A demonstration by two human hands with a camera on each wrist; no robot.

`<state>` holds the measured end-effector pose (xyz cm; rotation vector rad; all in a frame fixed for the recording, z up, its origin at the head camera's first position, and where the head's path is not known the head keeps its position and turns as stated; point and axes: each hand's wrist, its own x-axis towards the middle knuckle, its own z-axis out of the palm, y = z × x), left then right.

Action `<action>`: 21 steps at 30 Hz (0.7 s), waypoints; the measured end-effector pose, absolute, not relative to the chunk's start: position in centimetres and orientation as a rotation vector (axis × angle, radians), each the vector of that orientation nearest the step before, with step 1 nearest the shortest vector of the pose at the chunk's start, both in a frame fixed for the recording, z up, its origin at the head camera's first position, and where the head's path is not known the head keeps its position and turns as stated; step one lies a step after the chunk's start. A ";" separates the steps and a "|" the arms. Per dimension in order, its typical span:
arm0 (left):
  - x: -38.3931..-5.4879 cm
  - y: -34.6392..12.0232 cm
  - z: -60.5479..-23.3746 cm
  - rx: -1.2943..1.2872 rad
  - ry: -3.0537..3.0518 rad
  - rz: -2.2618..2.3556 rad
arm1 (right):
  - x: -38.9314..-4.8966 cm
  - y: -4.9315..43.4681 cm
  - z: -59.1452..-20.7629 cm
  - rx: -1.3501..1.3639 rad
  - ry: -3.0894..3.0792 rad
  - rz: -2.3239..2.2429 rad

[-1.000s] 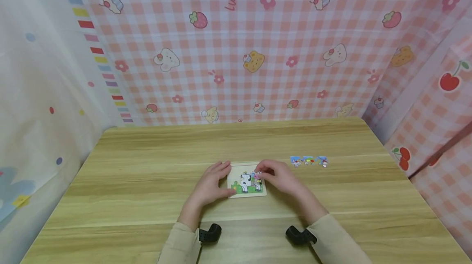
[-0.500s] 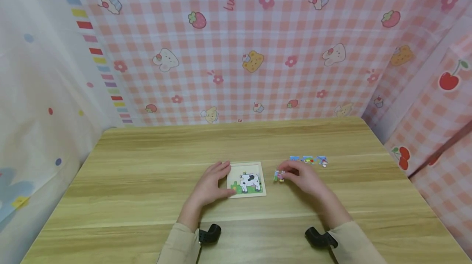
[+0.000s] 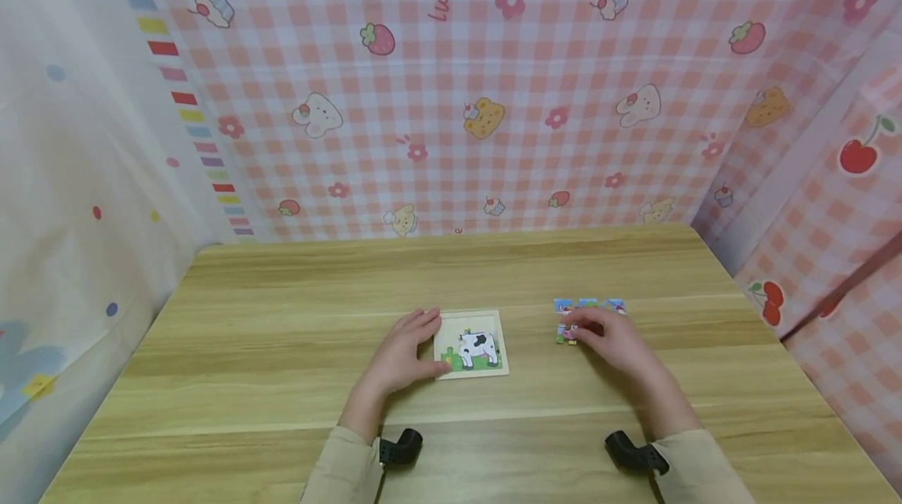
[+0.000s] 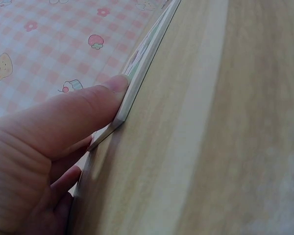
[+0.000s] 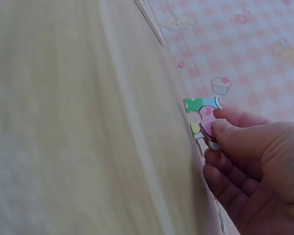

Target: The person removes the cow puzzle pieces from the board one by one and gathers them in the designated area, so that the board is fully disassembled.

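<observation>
My left hand grips the left side of a small square wooden puzzle board. In the left wrist view its thumb presses on the board's near corner, with the other fingers partly hidden beyond. A black-and-white cow picture on green fills the board's lower part; pale wood shows above it. To the right, my right hand pinches a jigsaw piece with pink, green, blue and yellow on it between thumb and index finger. That piece is just in front of a row of blue-edged jigsaw pieces, which the hand partly covers.
The wooden table carries the board near its middle and the loose pieces to the right. A pink checked cloth hangs behind its far edge. Black wrist mounts sit at both sleeves.
My right hand has carried the pinched jigsaw piece from over the board rightward to the row of loose pieces. The left hand and the board have stayed put.
</observation>
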<state>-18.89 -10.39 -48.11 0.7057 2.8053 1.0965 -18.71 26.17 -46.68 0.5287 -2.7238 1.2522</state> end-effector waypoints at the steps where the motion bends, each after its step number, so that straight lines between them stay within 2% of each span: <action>1: -18.9 -10.4 -48.1 0.704 2.804 1.095 | -18.8 26.3 -46.7 0.525 -2.732 1.233; 21: -18.9 -10.4 -48.1 0.702 2.812 1.090 | -19.9 26.5 -47.7 0.450 -2.726 0.991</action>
